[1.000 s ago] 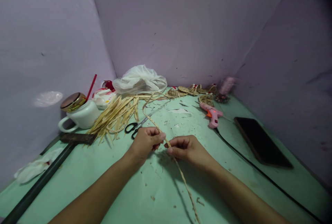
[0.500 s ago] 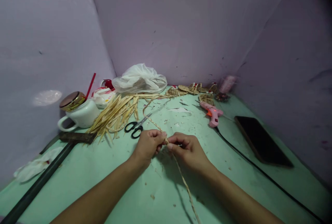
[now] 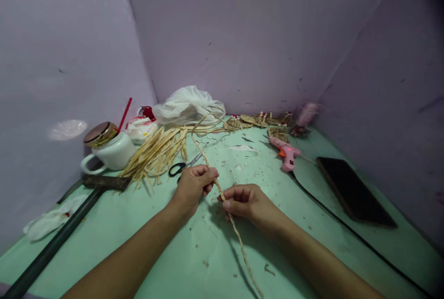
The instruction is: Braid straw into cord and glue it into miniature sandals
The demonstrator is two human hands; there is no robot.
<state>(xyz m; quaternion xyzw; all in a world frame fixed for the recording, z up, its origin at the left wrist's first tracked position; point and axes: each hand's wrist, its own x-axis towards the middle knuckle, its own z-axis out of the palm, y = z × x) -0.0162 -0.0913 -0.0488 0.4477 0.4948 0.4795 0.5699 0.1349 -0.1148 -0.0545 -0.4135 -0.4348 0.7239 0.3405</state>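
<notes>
A thin twisted straw cord (image 3: 239,239) runs from the back of the table, through both hands, and off the bottom edge of the view. My left hand (image 3: 196,186) pinches it between thumb and fingers, farther from me. Lower down the cord, my right hand (image 3: 244,202) grips it the same way, with a short stretch of cord between the two. Black-handled scissors (image 3: 176,169) lie just beyond my left hand, which hides part of them. Behind them is a bundle of loose dry straw strips (image 3: 161,151).
On the left are a white mug (image 3: 114,152) and a hammer (image 3: 57,239). A white plastic bag (image 3: 190,105) rests at the back beside small woven ornaments (image 3: 249,121). To the right lie a pink glue gun (image 3: 287,153), its black cable and a dark phone (image 3: 355,190).
My hands have moved apart along the cord: the left slightly up and away, the right slightly down towards me. The left hand now covers more of the scissors.
</notes>
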